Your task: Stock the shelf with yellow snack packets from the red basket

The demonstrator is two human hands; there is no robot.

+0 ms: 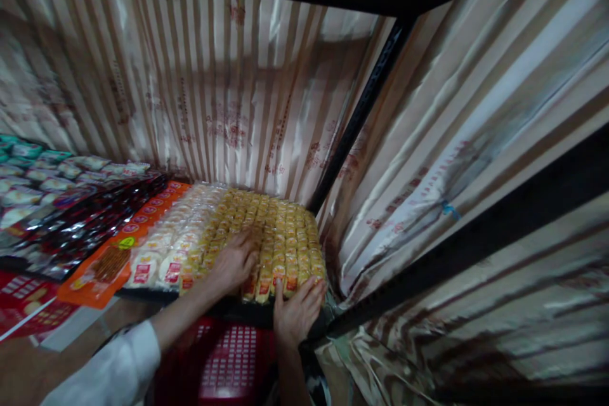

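My left hand (236,259), below a white sleeve, rests on rows of small yellow-wrapped snack packets (280,235). Its fingers are bent and slightly apart over the packets, and nothing shows lifted in them. At the front right corner of the same rows is my right hand (299,311). Its fingers are stretched out and its thumb stands apart, touching the front ends of the packets. White-wrapped round packets (164,254) lie in rows just left of the yellow ones. The print on the wrappers is too blurred to read.
An orange snack packet (102,266), dark shiny packets (90,222) and pale packets (28,184) continue leftward along the shelf. Black metal posts (361,114) frame it at the right. Striped sheeting (228,89) hangs behind. Below is a red plastic basket (231,355).
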